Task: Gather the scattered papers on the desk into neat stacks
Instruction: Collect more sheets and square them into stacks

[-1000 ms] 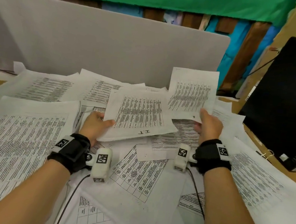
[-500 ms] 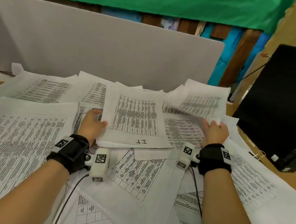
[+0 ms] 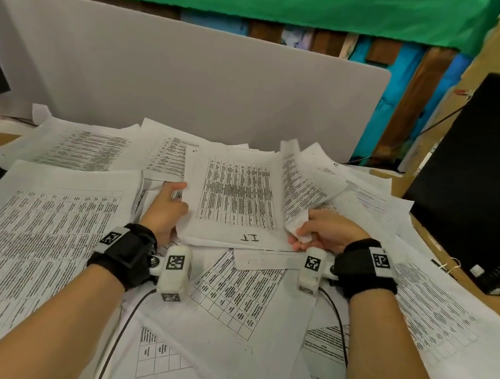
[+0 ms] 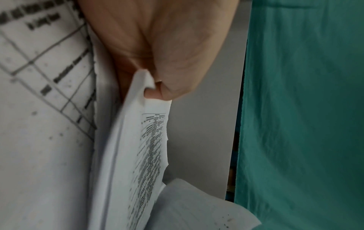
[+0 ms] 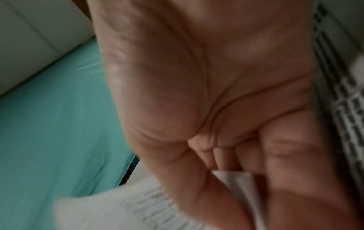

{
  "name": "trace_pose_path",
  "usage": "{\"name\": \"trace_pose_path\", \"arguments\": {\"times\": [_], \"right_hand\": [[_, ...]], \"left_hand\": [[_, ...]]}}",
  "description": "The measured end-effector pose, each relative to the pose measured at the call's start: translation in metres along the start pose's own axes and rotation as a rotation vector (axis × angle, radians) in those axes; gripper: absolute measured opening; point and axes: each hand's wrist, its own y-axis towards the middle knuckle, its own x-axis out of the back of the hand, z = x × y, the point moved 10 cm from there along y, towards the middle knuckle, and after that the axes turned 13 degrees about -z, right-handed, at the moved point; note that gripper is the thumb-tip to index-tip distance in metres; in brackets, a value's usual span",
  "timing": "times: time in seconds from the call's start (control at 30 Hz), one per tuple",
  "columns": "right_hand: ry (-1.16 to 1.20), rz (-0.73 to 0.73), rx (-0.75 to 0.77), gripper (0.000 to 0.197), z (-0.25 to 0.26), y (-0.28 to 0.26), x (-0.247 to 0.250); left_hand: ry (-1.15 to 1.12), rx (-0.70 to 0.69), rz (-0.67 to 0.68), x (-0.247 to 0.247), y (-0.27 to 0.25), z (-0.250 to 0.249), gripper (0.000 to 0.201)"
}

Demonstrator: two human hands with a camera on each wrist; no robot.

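Printed white papers lie scattered all over the desk. My left hand point(image 3: 168, 204) grips the left edge of a thin stack point(image 3: 235, 200) in the middle, its top sheet marked "IT"; in the left wrist view the thumb point(image 4: 173, 74) pinches that stack's edge point(image 4: 138, 132). My right hand point(image 3: 321, 230) pinches the lower corner of a curled printed sheet point(image 3: 305, 182) just right of the stack. The right wrist view, blurred, has my fingers point(image 5: 275, 155) curled on the sheet's corner point(image 5: 236, 179).
A grey partition point(image 3: 177, 79) stands behind the papers. A black monitor point(image 3: 487, 183) stands at the right on the wooden desk point(image 3: 440, 246). Large printed sheets point(image 3: 36, 244) cover the left; more sheets point(image 3: 445, 318) lie right and at the front.
My right hand has brought its sheet down and leftward, from raised at the back right to beside the stack. My left hand has kept hold of the stack, which now lies squarer.
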Motion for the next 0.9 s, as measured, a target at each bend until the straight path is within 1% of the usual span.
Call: {"name": "trace_pose_path", "arguments": {"times": [0.07, 0.23, 0.33, 0.4, 0.43, 0.53, 0.57, 0.6, 0.73, 0.83, 0.9], "right_hand": [[-0.08, 0.062, -0.001, 0.03, -0.001, -0.004, -0.006], [-0.25, 0.175, 0.016, 0.048, 0.0, -0.011, -0.021], [-0.304, 0.184, 0.015, 0.045, -0.001, -0.009, -0.024], [-0.35, 0.128, 0.039, 0.038, -0.002, -0.003, -0.013], [-0.329, 0.075, 0.046, 0.034, -0.002, 0.001, -0.005], [-0.09, -0.176, 0.017, 0.031, 0.0, 0.009, 0.025], [-0.046, -0.222, 0.022, 0.032, 0.0, 0.01, 0.029], [-0.055, -0.228, 0.042, 0.033, 0.002, 0.011, 0.029], [-0.226, -0.113, 0.158, 0.025, 0.012, 0.006, 0.017], [-0.353, -0.053, 0.173, 0.022, 0.011, 0.004, 0.02], [-0.36, -0.004, 0.176, 0.024, 0.006, 0.005, 0.02]], "left_hand": [[-0.012, 0.018, -0.007, 0.0, -0.001, 0.0, 0.052], [-0.038, 0.049, -0.004, -0.002, -0.004, 0.0, 0.055], [-0.027, 0.052, 0.027, -0.005, -0.008, -0.002, 0.051], [-0.008, 0.057, 0.044, -0.007, -0.009, -0.003, 0.049], [-0.004, 0.059, 0.047, -0.007, -0.01, -0.003, 0.049], [-0.007, 0.056, 0.052, -0.007, -0.009, -0.003, 0.047], [0.0, 0.051, 0.054, -0.007, -0.01, -0.003, 0.045], [0.005, 0.042, 0.06, -0.008, -0.01, -0.004, 0.044], [0.007, 0.034, 0.074, -0.009, -0.011, -0.004, 0.041], [0.008, 0.048, 0.068, -0.007, -0.009, -0.003, 0.044], [0.009, 0.047, 0.078, -0.009, -0.009, -0.002, 0.045]]}}
